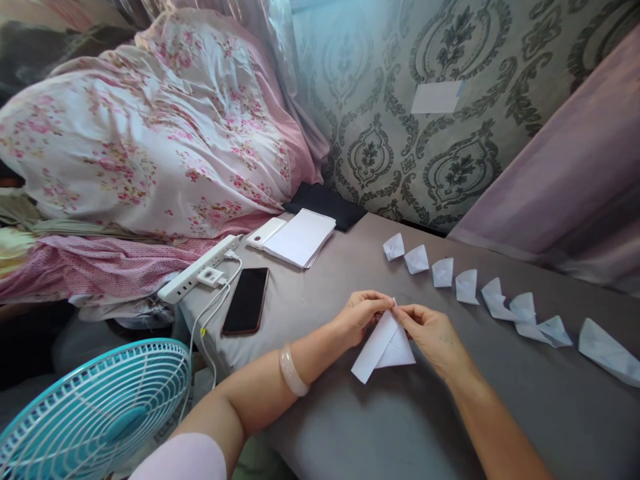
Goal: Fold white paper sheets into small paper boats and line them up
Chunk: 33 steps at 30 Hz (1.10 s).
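Observation:
A partly folded sheet of white paper [387,347] is held just above the grey surface, its pointed tip up and its wide end toward me. My left hand [367,313] pinches it near the tip from the left. From the right, my right hand [430,333] pinches the same tip between thumb and fingers. One flap of the sheet lies folded across, with a loose strip along the left side. Beyond my hands, several folded white paper boats [443,272] stand in a slanting row, the largest paper boat [607,350] at the right end.
A stack of white paper [303,239] lies at the back left beside a white device [266,233]. Nearer are a phone [246,300] and a power strip [200,270] with cables. A turquoise fan [100,413] stands at lower left. Behind rises a patterned wall [370,153].

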Tool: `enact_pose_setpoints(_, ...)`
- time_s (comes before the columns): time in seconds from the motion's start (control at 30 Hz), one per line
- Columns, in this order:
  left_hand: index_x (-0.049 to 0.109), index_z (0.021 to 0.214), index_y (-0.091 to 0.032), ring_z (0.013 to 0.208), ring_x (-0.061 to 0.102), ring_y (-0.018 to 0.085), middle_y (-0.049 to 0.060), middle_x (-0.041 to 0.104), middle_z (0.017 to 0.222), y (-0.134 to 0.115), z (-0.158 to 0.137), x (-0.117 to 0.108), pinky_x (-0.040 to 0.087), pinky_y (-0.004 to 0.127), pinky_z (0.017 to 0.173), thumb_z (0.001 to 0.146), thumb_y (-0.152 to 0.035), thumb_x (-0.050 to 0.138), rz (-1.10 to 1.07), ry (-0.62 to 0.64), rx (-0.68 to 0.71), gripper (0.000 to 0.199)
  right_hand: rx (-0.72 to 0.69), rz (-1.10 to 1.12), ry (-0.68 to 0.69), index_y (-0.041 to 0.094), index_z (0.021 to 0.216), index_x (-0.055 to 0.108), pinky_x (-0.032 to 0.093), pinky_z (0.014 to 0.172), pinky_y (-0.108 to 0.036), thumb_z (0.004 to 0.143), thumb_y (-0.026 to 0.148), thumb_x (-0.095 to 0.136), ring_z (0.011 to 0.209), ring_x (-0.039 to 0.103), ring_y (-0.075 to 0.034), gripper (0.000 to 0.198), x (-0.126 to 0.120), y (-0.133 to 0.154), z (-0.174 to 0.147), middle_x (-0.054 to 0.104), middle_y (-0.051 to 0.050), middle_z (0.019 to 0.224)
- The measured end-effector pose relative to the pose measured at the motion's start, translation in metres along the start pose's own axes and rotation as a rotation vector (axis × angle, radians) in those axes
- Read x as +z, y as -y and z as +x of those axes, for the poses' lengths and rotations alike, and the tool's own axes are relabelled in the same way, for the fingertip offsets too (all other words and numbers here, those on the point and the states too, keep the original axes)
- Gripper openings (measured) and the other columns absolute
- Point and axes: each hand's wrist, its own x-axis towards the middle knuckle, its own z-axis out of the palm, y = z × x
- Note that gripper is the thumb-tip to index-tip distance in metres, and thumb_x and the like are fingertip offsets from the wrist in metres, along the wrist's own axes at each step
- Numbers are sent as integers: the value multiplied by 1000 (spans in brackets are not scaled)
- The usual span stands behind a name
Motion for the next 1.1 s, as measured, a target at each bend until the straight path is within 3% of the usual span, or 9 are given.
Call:
enact_pose_setpoints(0.17,63,69,-12,55,52,10,1,58,60,0,1,-1,38,26,55,49,-37,88,36,-13,8,40,-70,-102,1,16,83,72,47,67,-30,72,53,70,73,63,-20,38,0,-6,3,73,-7,80)
enact_pose_setpoints(0.33,65,67,-12,52,49,9,0,58,58,0,1,-1,36,26,55,49,-40,88,87,-41,50,41,51,-37,136,16,83,72,46,64,-27,72,53,69,69,62,-18,39,-4,1,-2,73,-6,78)
enact_pose_setpoints(0.5,67,68,-11,53,48,9,0,58,58,2,2,-1,37,26,56,50,-45,87,101,-27,100,43,68,-17,117,16,76,71,41,56,-24,67,53,74,60,56,-13,39,-4,4,-4,71,-3,69)
enact_pose_setpoints(0.8,67,69,-11,52,49,9,0,57,57,4,3,-4,37,27,56,50,-46,87,94,3,87,45,87,20,126,16,77,73,43,57,-25,61,56,78,59,56,-13,44,-5,6,-2,69,-2,69)
enact_pose_setpoints(1.0,68,70,-11,55,51,10,1,61,62,1,2,-3,37,26,57,53,-47,85,178,-19,121,43,166,131,213,16,79,72,48,63,-25,61,54,81,65,61,-14,43,-5,7,-4,70,-4,74)
enact_pose_setpoints(1.1,68,71,-11,57,50,10,1,61,63,0,2,-4,37,26,58,55,-47,84,205,-20,130,42,148,146,177,15,77,72,48,64,-26,57,55,82,65,61,-15,45,-3,6,-3,71,-4,72)
